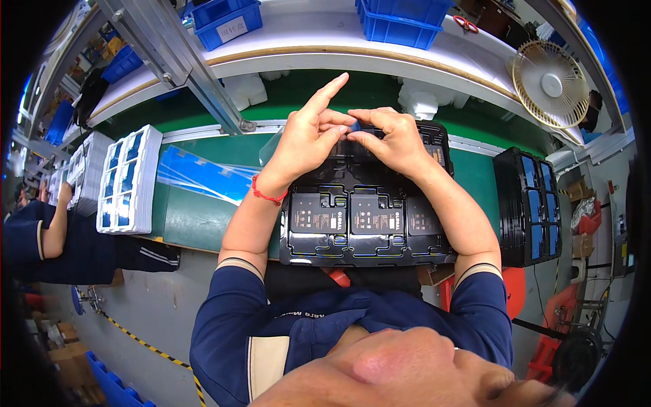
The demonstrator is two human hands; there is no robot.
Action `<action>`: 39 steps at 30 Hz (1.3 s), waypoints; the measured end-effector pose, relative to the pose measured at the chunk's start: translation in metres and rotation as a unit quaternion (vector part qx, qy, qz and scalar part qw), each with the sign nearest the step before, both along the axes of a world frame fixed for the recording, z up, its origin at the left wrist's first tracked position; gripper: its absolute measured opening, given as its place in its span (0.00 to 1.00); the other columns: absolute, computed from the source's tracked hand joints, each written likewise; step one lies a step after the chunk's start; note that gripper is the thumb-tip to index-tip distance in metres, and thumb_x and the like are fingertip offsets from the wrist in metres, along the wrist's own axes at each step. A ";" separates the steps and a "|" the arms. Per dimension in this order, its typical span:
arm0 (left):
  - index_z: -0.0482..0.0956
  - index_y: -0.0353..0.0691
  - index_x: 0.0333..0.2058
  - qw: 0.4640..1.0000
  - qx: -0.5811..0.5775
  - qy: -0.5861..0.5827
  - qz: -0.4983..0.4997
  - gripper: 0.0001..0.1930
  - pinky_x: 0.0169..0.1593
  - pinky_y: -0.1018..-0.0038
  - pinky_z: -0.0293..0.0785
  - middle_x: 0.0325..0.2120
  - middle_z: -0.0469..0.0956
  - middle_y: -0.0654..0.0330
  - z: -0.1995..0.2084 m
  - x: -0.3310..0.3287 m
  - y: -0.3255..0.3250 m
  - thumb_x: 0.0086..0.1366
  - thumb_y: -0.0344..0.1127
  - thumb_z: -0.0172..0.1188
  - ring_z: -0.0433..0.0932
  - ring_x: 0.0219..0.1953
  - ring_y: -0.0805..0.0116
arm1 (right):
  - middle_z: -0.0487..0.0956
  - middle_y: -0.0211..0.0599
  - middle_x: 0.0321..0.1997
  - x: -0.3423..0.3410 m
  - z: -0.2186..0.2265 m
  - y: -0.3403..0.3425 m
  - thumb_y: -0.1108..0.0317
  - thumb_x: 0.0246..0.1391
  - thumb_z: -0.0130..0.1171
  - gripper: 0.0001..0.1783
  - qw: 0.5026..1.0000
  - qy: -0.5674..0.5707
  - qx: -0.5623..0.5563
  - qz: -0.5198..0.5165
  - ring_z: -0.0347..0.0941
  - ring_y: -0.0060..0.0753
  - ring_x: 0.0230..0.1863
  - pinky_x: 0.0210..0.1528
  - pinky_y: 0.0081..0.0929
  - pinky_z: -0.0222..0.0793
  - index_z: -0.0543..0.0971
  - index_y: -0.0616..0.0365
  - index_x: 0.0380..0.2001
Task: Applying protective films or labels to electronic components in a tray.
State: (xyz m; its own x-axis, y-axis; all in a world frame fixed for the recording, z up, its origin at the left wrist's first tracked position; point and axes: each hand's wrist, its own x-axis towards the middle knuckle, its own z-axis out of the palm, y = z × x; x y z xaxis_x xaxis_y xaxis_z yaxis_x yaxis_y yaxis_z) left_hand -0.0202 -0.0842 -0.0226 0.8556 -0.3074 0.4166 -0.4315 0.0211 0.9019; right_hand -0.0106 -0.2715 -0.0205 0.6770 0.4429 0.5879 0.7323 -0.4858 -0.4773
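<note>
Both my hands meet over the far part of a black plastic tray. My left hand, a red cord at its wrist, has the index finger stretched out and the thumb pinched toward the other fingers. Opposite it, my right hand closes thumb and fingers round a small blue piece, mostly hidden by fingertips. What the left fingers pinch is hidden. Flat black battery packs lie in the tray's near compartments. A clear sheet shows beside my left hand.
Blue-faced film sheets lie left on the green bench. Stacked white trays stand farther left, stacked black trays at right. Blue bins and a fan are on or by the shelf. Another person's arm shows at far left.
</note>
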 end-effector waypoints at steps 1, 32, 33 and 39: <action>0.54 0.47 0.64 1.000 0.001 0.001 -0.002 0.36 0.43 0.78 0.75 0.32 0.81 0.53 0.000 0.000 -0.001 0.58 0.16 0.51 0.78 0.38 0.75 | 0.81 0.43 0.37 0.000 -0.001 0.000 0.72 0.43 0.66 0.19 1.000 0.011 0.004 0.004 0.78 0.39 0.38 0.40 0.30 0.73 0.79 0.60 0.42; 0.74 0.31 0.46 0.963 -0.130 -0.030 0.235 0.17 0.33 0.85 0.69 0.29 0.76 0.61 -0.012 0.059 0.067 0.58 0.17 0.48 0.71 0.27 0.80 | 0.74 0.26 0.23 0.047 -0.010 -0.048 0.69 0.56 0.56 0.08 0.882 0.291 0.356 -0.105 0.67 0.15 0.23 0.29 0.16 0.69 0.79 0.62 0.36; 0.74 0.30 0.47 0.972 -0.166 0.010 0.165 0.16 0.28 0.86 0.65 0.27 0.76 0.61 -0.012 0.061 0.077 0.59 0.19 0.48 0.68 0.23 0.82 | 0.76 0.28 0.25 0.047 -0.009 -0.051 0.71 0.57 0.54 0.09 0.890 0.266 0.353 -0.114 0.70 0.16 0.25 0.31 0.16 0.70 0.79 0.62 0.38; 0.71 0.29 0.50 0.940 -0.116 0.269 -0.173 0.28 0.12 0.88 0.48 0.32 0.80 0.48 -0.002 0.041 0.051 0.67 0.52 0.46 0.51 0.08 0.87 | 0.81 0.37 0.34 0.027 -0.002 -0.029 0.79 0.52 0.55 0.13 0.977 -0.036 0.203 -0.047 0.77 0.27 0.35 0.39 0.21 0.72 0.80 0.59 0.41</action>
State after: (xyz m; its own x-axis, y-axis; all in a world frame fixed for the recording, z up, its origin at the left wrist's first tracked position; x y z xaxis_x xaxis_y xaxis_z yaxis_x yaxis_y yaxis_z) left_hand 0.0205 -0.0334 -0.0243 0.8272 -0.5603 0.0424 0.1547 0.2996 0.9414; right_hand 0.0168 -0.3008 -0.0226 0.6536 0.1012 0.7500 0.7324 -0.3343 -0.5932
